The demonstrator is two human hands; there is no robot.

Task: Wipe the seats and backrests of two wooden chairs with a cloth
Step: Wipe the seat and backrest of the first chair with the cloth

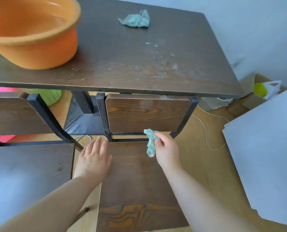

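Two dark wooden chairs with black metal frames stand pushed against a table. The right chair has its seat (136, 181) below me and its backrest (147, 113) under the table edge. The left chair shows a seat (27, 173) and part of a backrest (13, 114). My right hand (166, 149) pinches a small green cloth (150, 143), which dangles just above the back of the right seat. My left hand (94, 158) lies flat with fingers spread on the left edge of that seat. A second crumpled green cloth (136, 19) lies on the table.
An orange plastic basin (30, 34) stands on the dark wooden table (139, 64) at the left. A grey board (265, 156) leans at the right. A thin white cord (206, 134) runs over the wooden floor. Green and pink objects sit under the table.
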